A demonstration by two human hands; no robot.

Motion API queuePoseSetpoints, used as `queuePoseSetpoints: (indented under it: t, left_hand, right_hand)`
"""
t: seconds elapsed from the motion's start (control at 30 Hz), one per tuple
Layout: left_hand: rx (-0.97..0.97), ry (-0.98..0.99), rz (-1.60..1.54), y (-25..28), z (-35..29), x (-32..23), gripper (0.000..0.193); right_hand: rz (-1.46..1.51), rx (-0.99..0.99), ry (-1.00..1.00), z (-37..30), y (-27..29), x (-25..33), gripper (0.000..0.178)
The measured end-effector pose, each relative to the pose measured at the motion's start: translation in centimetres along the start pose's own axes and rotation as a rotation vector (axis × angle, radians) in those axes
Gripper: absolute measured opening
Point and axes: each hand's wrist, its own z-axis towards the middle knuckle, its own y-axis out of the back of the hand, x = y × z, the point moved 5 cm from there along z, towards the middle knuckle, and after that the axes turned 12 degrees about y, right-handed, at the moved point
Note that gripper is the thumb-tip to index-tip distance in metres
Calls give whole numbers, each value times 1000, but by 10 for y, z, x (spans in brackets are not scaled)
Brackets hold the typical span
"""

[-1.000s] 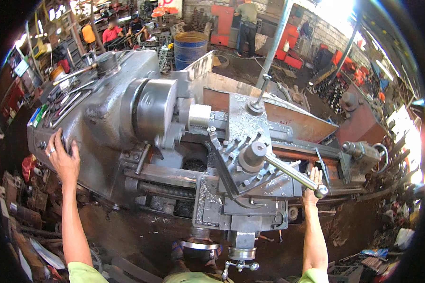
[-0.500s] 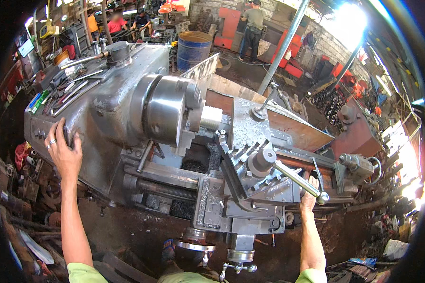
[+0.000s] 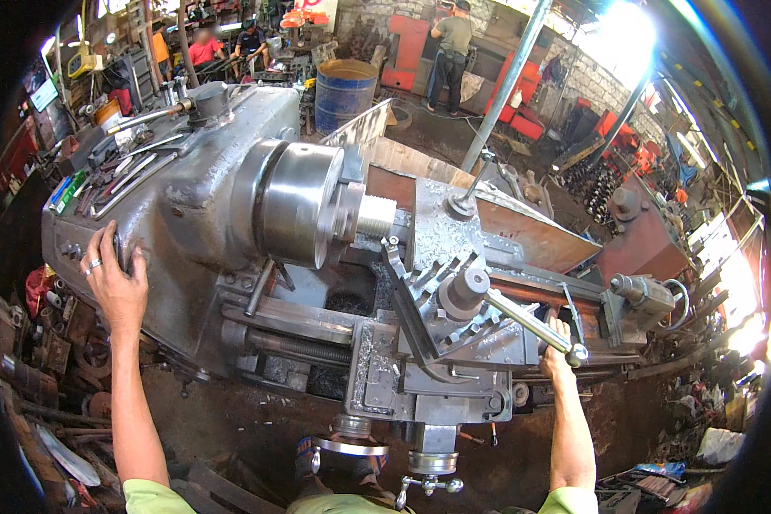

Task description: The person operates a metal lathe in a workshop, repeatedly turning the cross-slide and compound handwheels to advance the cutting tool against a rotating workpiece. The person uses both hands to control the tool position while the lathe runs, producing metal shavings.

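Note:
A large grey metal lathe fills the middle, its headstock (image 3: pixel 206 180) to the left. My left hand (image 3: pixel 116 281), a ring on one finger, curves its fingers around a dark round knob (image 3: pixel 125 246) on the headstock's front. The shiny chuck (image 3: pixel 300 206) holds a pale threaded workpiece (image 3: pixel 375 216). Right of it stands the tool post (image 3: pixel 463 292), with a long clamping lever (image 3: pixel 531 324) reaching toward me. My right hand (image 3: pixel 558 349) is closed at the right end of the slide beneath that lever; what its fingers grip is hidden.
Hex keys and tools (image 3: pixel 133 176) lie on the headstock. Below the carriage are a handwheel (image 3: pixel 349 447) and a ball-handled crank (image 3: pixel 428 485). The tailstock (image 3: pixel 644 295) stands right. Behind are a blue drum (image 3: pixel 345 94) and a standing person (image 3: pixel 451 56); other people sit farther left.
The chuck's jaws stand at a different angle, so it has turned. My right hand has shifted slightly at the slide's end. My left hand stays at the knob.

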Motion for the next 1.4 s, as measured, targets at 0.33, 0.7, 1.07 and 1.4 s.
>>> queuePoseSetpoints:
  t: [0.33, 0.7, 1.07, 1.4]
  left_hand:
    - [-2, 13, -57, 5, 1, 1, 51]
    - [9, 60, -135, 6, 0, 7, 48]
    - [17, 49, -219, 11, 0, 10, 47]
    - [0, 42, -254, 14, 0, 7, 46]
  right_hand:
    - [303, -545, -324, -111, 39, 80, 76]
    - [1186, 71, -636, -304, 4, 275, 50]
    - [1419, -152, -497, -273, -1, 370, 46]
    - [1797, -146, -973, -269, -35, 376, 54]
